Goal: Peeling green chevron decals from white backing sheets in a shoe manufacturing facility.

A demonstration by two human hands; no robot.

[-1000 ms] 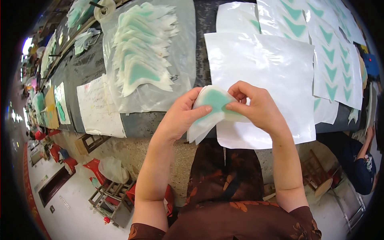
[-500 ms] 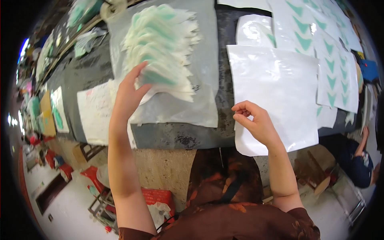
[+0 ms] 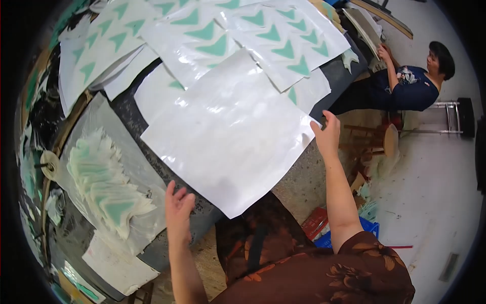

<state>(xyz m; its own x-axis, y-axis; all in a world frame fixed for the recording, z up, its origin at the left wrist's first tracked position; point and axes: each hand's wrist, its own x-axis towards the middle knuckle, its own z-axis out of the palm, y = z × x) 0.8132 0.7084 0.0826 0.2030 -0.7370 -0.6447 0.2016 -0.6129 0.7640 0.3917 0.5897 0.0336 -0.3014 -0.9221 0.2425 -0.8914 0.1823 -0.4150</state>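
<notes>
A large glossy white sheet (image 3: 233,137) lies at an angle over the table, its near corner hanging past the front edge. My right hand (image 3: 328,136) is at its right corner, with the corner between thumb and fingers. My left hand (image 3: 179,210) is beside the sheet's lower left edge, fingers apart and nothing in them. To the left, a fanned stack of thin white and pale green pieces (image 3: 104,177) rests on a translucent plastic sheet (image 3: 136,243).
Beyond the white sheet lie glossy sheets with rows of green arrow-shaped pieces (image 3: 276,38). A tape roll (image 3: 49,164) stands at the table's left. Another person (image 3: 407,83) is at the far right, near a wooden stool (image 3: 390,141). A blue crate (image 3: 372,228) sits below my right arm.
My view has turned right, so the stack now shows farther left. My right hand has gone to the white sheet's right corner. My left hand has left the stack for the sheet's left side.
</notes>
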